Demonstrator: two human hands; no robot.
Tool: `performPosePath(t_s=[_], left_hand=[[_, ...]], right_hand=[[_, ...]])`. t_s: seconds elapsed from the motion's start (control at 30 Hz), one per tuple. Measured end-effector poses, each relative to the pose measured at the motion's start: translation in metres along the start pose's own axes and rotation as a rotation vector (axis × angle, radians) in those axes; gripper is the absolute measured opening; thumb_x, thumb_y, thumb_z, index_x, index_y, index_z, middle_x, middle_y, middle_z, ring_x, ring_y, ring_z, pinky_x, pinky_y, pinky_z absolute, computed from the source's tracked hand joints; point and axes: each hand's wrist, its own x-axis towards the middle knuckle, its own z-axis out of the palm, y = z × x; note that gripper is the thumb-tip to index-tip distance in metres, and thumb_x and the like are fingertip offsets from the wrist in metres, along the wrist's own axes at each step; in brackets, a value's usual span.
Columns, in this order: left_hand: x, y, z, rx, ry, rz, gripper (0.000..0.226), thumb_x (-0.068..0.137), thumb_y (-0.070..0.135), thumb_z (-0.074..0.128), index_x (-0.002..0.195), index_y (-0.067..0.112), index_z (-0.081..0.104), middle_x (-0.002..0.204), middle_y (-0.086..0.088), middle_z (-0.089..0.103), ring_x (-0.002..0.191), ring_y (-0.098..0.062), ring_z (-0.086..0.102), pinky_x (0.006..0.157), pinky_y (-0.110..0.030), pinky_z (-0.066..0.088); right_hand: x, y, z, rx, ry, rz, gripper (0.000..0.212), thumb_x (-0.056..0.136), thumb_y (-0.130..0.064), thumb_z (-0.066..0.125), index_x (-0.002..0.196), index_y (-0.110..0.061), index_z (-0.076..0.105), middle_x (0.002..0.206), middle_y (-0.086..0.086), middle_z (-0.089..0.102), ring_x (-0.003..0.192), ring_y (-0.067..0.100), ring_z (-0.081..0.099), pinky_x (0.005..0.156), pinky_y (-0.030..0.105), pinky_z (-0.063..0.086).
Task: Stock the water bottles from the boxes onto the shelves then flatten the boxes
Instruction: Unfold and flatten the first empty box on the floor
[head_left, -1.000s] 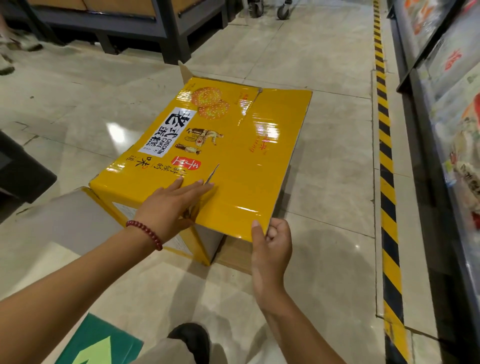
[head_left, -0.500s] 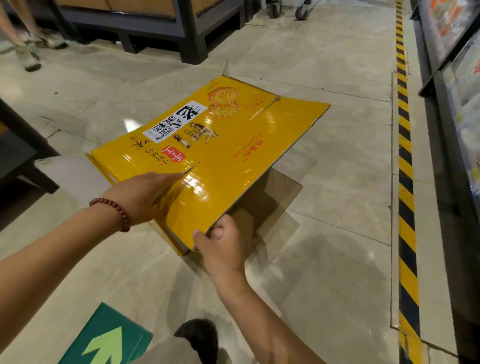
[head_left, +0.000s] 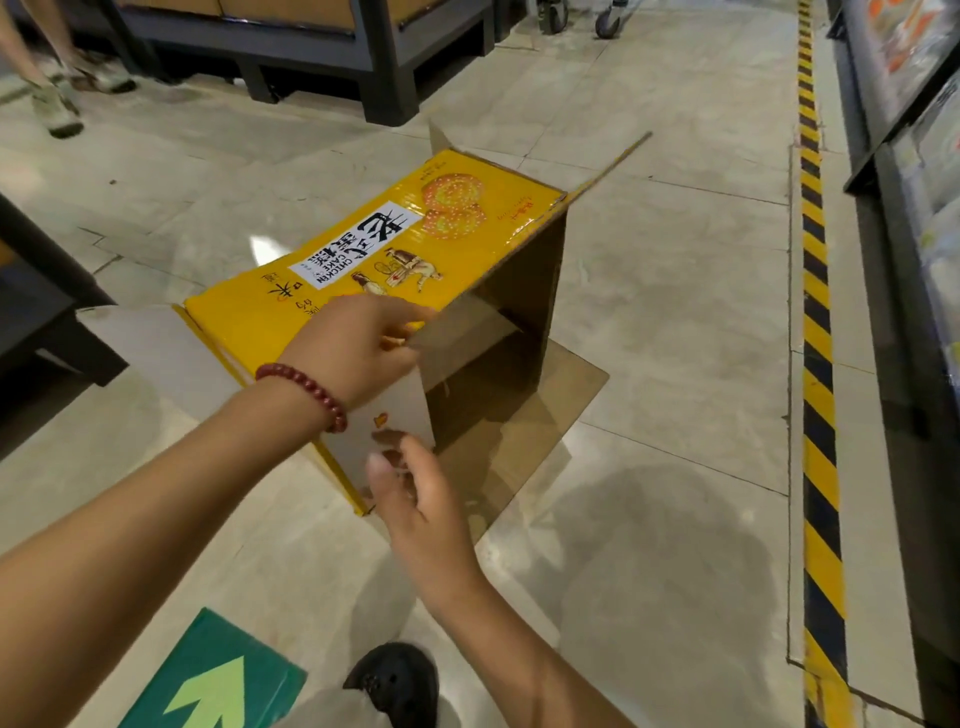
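Note:
A yellow cardboard box (head_left: 311, 291) with printed cakes and a white label lies on its side on the tiled floor, its open end facing right so the brown inside shows. Its flaps stick out at both ends. My left hand (head_left: 358, 343), with a red bead bracelet on the wrist, grips the near top edge of the box at the opening. My right hand (head_left: 421, 499) sits at the lower near corner, thumb against the white end flap, fingers partly hidden behind it. No water bottles are in view.
A dark wooden display stand (head_left: 322, 47) stands at the back, another dark fixture (head_left: 36, 312) at the left. Glass-fronted chiller cabinets (head_left: 914, 171) line the right behind yellow-black floor tape (head_left: 818, 364). Another person's feet (head_left: 62, 104) are at top left. A green arrow sticker (head_left: 213, 680) and my shoe (head_left: 395, 680) are below.
The box has gone from a flattened slanted sheet to an opened shape showing its brown inside. My left hand moved to the top edge; my right hand dropped to the lower near corner.

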Motion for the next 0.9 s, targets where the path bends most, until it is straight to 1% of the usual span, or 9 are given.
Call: performPosePath(t_s=[0.1, 0.2, 0.33, 0.43, 0.53, 0.63, 0.7, 0.77, 0.9], left_hand=[[0.010, -0.015, -0.016, 0.015, 0.142, 0.016, 0.024, 0.083, 0.009, 0.063, 0.104, 0.016, 0.070, 0.076, -0.002, 0.060, 0.077, -0.022, 0.055, 0.069, -0.028, 0.038], [0.019, -0.034, -0.026, 0.110, 0.205, -0.022, 0.020, 0.086, 0.018, 0.063, 0.105, 0.011, 0.066, 0.084, -0.009, 0.061, 0.083, -0.029, 0.055, 0.069, -0.032, 0.039], [0.028, -0.058, -0.028, 0.468, 0.295, -0.123, 0.033, 0.092, 0.033, 0.052, 0.120, 0.015, 0.049, 0.098, -0.013, 0.059, 0.088, -0.034, 0.056, 0.070, -0.042, 0.050], [0.030, -0.075, -0.017, 0.562, 0.322, -0.133, 0.063, 0.086, 0.032, 0.060, 0.138, 0.009, 0.032, 0.117, -0.017, 0.053, 0.101, -0.036, 0.052, 0.081, -0.046, 0.044], [0.028, -0.086, -0.001, 0.595, 0.369, -0.137, 0.079, 0.083, 0.041, 0.062, 0.144, 0.009, 0.022, 0.137, -0.015, 0.041, 0.122, -0.035, 0.042, 0.105, -0.052, 0.029], [0.023, -0.089, 0.007, 0.582, 0.366, -0.126, 0.091, 0.079, 0.045, 0.066, 0.146, 0.010, 0.015, 0.147, -0.014, 0.025, 0.134, -0.034, 0.026, 0.113, -0.053, 0.009], [0.019, -0.090, 0.011, 0.597, 0.362, -0.113, 0.104, 0.072, 0.050, 0.071, 0.146, 0.011, 0.011, 0.148, -0.014, 0.020, 0.137, -0.033, 0.020, 0.114, -0.051, 0.004], [0.016, -0.092, 0.012, 0.592, 0.370, -0.115, 0.111, 0.067, 0.052, 0.074, 0.147, 0.011, 0.009, 0.148, -0.014, 0.020, 0.137, -0.032, 0.019, 0.114, -0.050, 0.003], [0.019, -0.097, 0.011, 0.560, 0.343, -0.146, 0.110, 0.065, 0.056, 0.074, 0.147, 0.014, 0.013, 0.146, -0.013, 0.024, 0.133, -0.032, 0.023, 0.113, -0.051, 0.011]], right_hand=[[0.002, 0.016, -0.014, -0.051, 0.056, 0.140, 0.027, 0.097, -0.042, 0.043, 0.113, -0.024, 0.057, 0.108, -0.007, 0.061, 0.100, 0.001, 0.056, 0.077, 0.010, 0.047], [0.016, 0.031, -0.028, -0.131, 0.139, 0.226, 0.016, 0.098, -0.035, 0.044, 0.100, -0.025, 0.056, 0.095, -0.012, 0.059, 0.090, 0.002, 0.057, 0.062, 0.004, 0.043], [0.045, 0.047, -0.038, -0.243, 0.226, 0.179, 0.014, 0.096, -0.028, 0.050, 0.102, -0.019, 0.059, 0.097, -0.006, 0.062, 0.090, 0.009, 0.057, 0.069, 0.011, 0.042], [0.070, 0.047, -0.040, -0.303, 0.195, 0.223, 0.034, 0.094, -0.032, 0.053, 0.126, -0.018, 0.051, 0.121, -0.003, 0.058, 0.104, 0.007, 0.053, 0.076, 0.010, 0.041], [0.096, 0.040, -0.039, -0.306, 0.110, 0.235, 0.065, 0.090, -0.032, 0.060, 0.145, -0.022, 0.029, 0.147, -0.004, 0.039, 0.133, 0.013, 0.038, 0.104, 0.031, 0.039], [0.122, 0.032, -0.034, -0.309, -0.015, 0.251, 0.090, 0.085, -0.025, 0.068, 0.151, -0.026, 0.006, 0.158, -0.003, 0.017, 0.145, 0.019, 0.015, 0.114, 0.043, 0.025], [0.135, 0.032, -0.030, -0.296, -0.079, 0.275, 0.098, 0.084, -0.017, 0.070, 0.151, -0.026, -0.002, 0.159, -0.002, 0.007, 0.147, 0.021, 0.006, 0.116, 0.045, 0.020], [0.141, 0.034, -0.027, -0.262, -0.101, 0.295, 0.097, 0.084, -0.013, 0.069, 0.152, -0.025, 0.000, 0.158, -0.002, 0.012, 0.146, 0.022, 0.012, 0.114, 0.043, 0.023], [0.123, 0.039, -0.030, -0.293, -0.053, 0.185, 0.070, 0.086, -0.021, 0.067, 0.145, -0.021, 0.030, 0.143, -0.004, 0.042, 0.128, 0.010, 0.038, 0.098, 0.025, 0.039]])
